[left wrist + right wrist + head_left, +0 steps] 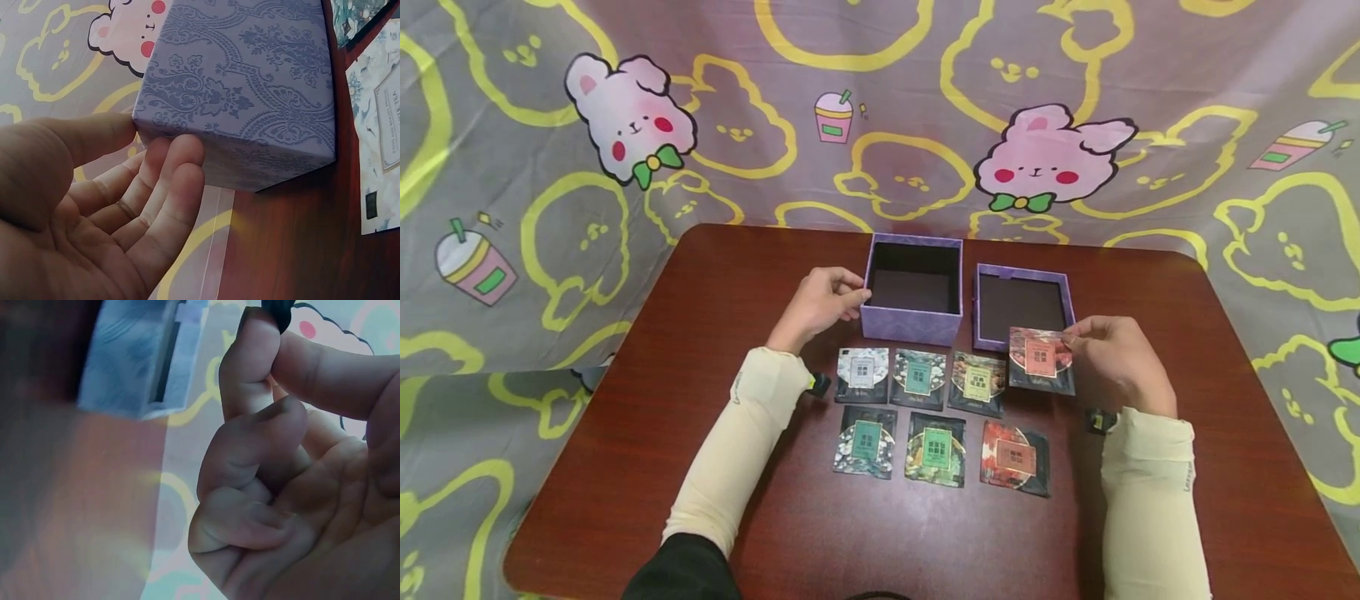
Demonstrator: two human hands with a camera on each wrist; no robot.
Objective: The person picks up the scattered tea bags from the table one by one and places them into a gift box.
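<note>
An open purple patterned box (pixel 913 321) stands at the back of the brown table (pixel 647 417); its lid (pixel 1021 304) lies upturned to its right. My left hand (pixel 823 302) holds the box's left front corner. In the left wrist view the thumb and fingers (pixel 169 181) lie against that corner of the box (pixel 244 81). My right hand (pixel 1116 354) pinches the right edge of a red packet (pixel 1039 358) in front of the lid. The right wrist view shows thumb and forefinger (pixel 250 356) pressed on a dark packet edge (pixel 278 312).
Several flat foil packets lie in two rows in front of the box, from a grey one (pixel 862 375) at the upper left to a red one (pixel 1015 457) at the lower right. A cartoon-print cloth (pixel 880 108) hangs behind and around the table.
</note>
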